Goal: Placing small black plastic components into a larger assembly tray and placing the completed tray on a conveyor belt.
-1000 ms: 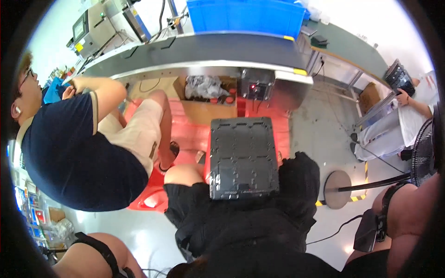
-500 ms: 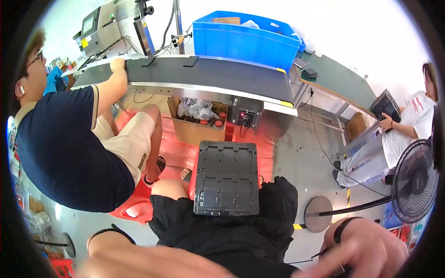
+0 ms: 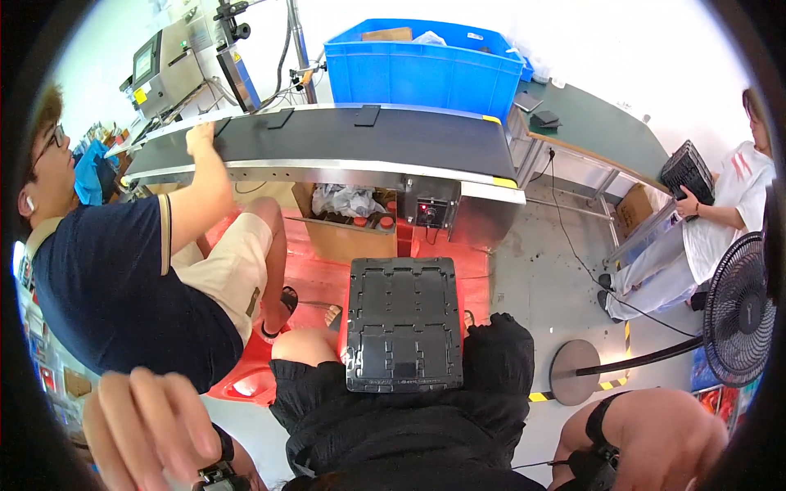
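My left hand (image 3: 151,425) is raised at the lower left, its blurred fingers stretched and slightly apart, holding nothing visible. At the lower right is my right hand (image 3: 671,442), with a dark band at the wrist; its fingers are hidden or cut off by the picture's edge. Between my knees, beyond both hands and touching neither, lies a black moulded plastic tray (image 3: 404,327) over something red. Across from me, thin flat black pieces (image 3: 368,115) lie spaced along a dark conveyor belt (image 3: 426,146). A co-worker's hand (image 3: 201,137) is at the belt's left part, beside one such piece.
A blue bin (image 3: 417,78) stands behind the belt. Beneath it is a cardboard box (image 3: 352,237) with plastic wrap and red-capped bottles. The co-worker (image 3: 123,286) sits left. At right are a green table (image 3: 598,127), another person holding a black crate (image 3: 688,174), and a fan (image 3: 737,311).
My left hand has moved left and up, away from the lower middle. My right hand has turned, fingers now lower. The flat pieces on the belt have shifted right; a third shows by the co-worker's hand.
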Demonstrator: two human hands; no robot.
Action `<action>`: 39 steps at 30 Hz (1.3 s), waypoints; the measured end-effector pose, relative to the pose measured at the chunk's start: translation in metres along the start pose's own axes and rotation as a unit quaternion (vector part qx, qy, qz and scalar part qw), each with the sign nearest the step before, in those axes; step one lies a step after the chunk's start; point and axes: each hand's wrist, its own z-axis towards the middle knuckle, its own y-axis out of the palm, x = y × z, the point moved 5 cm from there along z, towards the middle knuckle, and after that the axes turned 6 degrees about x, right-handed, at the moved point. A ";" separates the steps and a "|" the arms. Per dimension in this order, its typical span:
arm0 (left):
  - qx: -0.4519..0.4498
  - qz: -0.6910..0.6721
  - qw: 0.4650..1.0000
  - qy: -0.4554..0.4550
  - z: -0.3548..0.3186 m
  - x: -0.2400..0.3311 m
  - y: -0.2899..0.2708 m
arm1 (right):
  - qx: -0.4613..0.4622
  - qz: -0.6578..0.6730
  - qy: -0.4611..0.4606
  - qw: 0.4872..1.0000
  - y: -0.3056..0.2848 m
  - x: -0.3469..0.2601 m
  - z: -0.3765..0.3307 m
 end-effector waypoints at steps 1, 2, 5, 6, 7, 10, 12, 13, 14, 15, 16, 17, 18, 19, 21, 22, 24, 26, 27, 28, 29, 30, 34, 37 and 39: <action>0.021 -0.016 1.000 0.003 0.005 -0.003 -0.002 | -0.005 0.006 -0.003 1.000 0.003 0.007 -0.010; 0.058 0.035 0.997 0.027 0.007 -0.005 -0.001 | -0.003 -0.022 -0.049 0.999 0.004 0.010 -0.016; 0.051 0.042 0.998 -0.001 0.020 -0.043 -0.033 | 0.038 -0.125 -0.018 0.991 -0.014 0.004 -0.011; 0.048 0.055 0.997 -0.008 0.028 -0.052 -0.037 | -0.052 -0.145 0.020 0.988 -0.015 0.007 -0.010; 0.047 0.077 0.996 0.002 0.034 -0.057 -0.037 | -0.150 -0.157 0.059 0.974 -0.015 0.011 -0.013; 0.141 0.161 0.976 -0.046 0.041 -0.074 -0.062 | -0.217 -0.218 0.235 0.922 -0.030 0.044 -0.031; 0.169 0.176 0.964 -0.107 0.056 -0.096 -0.076 | -0.165 -0.284 0.383 0.863 -0.079 0.059 -0.059; 0.155 0.170 0.963 -0.140 0.072 -0.113 -0.082 | -0.122 -0.319 0.489 0.803 -0.109 0.058 -0.079; 0.156 0.192 0.955 -0.165 0.090 -0.134 -0.092 | 0.045 -0.355 0.435 0.826 -0.140 0.035 -0.052; 0.164 0.222 0.942 -0.191 0.105 -0.154 -0.105 | 0.142 -0.462 0.467 0.741 -0.176 0.021 -0.040; 0.161 0.277 0.926 -0.198 0.121 -0.173 -0.115 | 0.190 -0.590 0.391 0.680 -0.224 0.012 -0.048; 0.159 0.330 0.907 -0.206 0.136 -0.196 -0.130 | 0.221 -0.679 0.392 0.581 -0.263 -0.003 -0.039; 0.130 0.389 0.887 -0.210 0.152 -0.214 -0.144 | 0.228 -0.722 0.344 0.555 -0.302 -0.014 -0.040; 0.099 0.444 0.864 -0.214 0.168 -0.235 -0.161 | 0.235 -0.758 0.368 0.485 -0.328 -0.021 -0.030; -0.032 0.602 0.792 -0.098 0.205 -0.281 -0.174 | 0.211 -0.796 0.374 0.426 -0.394 -0.032 -0.044; -0.036 0.600 0.793 -0.101 0.217 -0.299 -0.181 | 0.200 -0.786 0.418 0.411 -0.422 -0.022 -0.058; -0.106 0.694 0.703 -0.112 0.236 -0.332 -0.198 | 0.235 -0.791 0.440 0.353 -0.454 0.007 -0.069; -0.128 0.708 0.681 -0.137 0.251 -0.372 -0.204 | 0.315 -0.811 0.384 0.310 -0.479 0.008 -0.085; -0.146 0.722 0.657 -0.159 0.257 -0.390 -0.204 | 0.360 -0.817 0.335 0.300 -0.490 0.000 -0.091; -0.187 0.725 0.636 -0.188 0.265 -0.408 -0.196 | 0.379 -0.816 0.337 0.276 -0.504 -0.010 -0.101; -0.194 0.722 0.636 -0.193 0.269 -0.413 -0.192 | 0.377 -0.787 0.386 0.300 -0.512 -0.015 -0.103; -0.224 0.720 0.627 -0.196 0.271 -0.418 -0.188 | 0.351 -0.748 0.457 0.329 -0.518 -0.017 -0.105; -0.301 0.665 0.642 -0.234 0.276 -0.445 -0.182 | 0.275 -0.698 0.574 0.327 -0.514 -0.034 -0.113; -0.335 0.635 0.653 -0.242 0.279 -0.446 -0.168 | 0.260 -0.686 0.607 0.307 -0.496 -0.053 -0.116; -0.381 0.632 0.638 -0.220 0.277 -0.441 -0.157 | 0.273 -0.676 0.608 0.314 -0.490 -0.059 -0.120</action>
